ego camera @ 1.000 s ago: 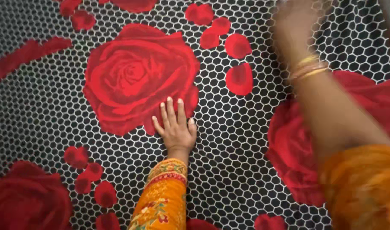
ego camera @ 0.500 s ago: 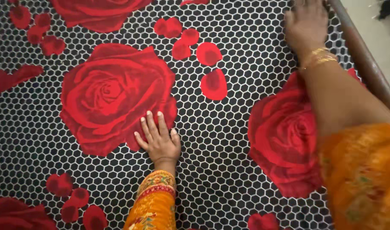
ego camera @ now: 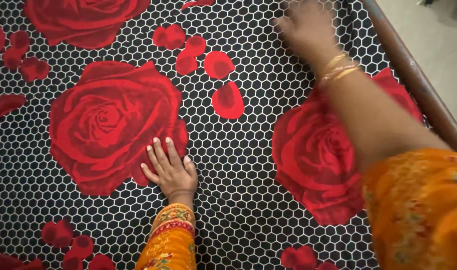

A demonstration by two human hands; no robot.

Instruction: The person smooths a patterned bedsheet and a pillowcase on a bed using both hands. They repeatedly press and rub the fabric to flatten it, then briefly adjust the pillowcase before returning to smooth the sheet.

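Observation:
A black bedsheet [ego camera: 238,165] with a white honeycomb pattern and big red roses covers the whole surface. My left hand [ego camera: 169,169] lies flat on it, palm down, fingers together, at the lower edge of a large red rose. My right hand [ego camera: 304,27] reaches to the far side of the sheet, blurred by motion, palm down on the fabric, with gold bangles on the wrist. Both arms wear orange patterned sleeves. Neither hand holds anything.
A brown bed-frame edge [ego camera: 413,75] runs diagonally along the right side, with pale floor [ego camera: 438,35] beyond it. The sheet lies smooth across the rest of the view.
My right hand has swept leftward across the far part of the sheet, away from the bed frame. My left hand stays pressed flat; the view has shifted so it sits lower and further left.

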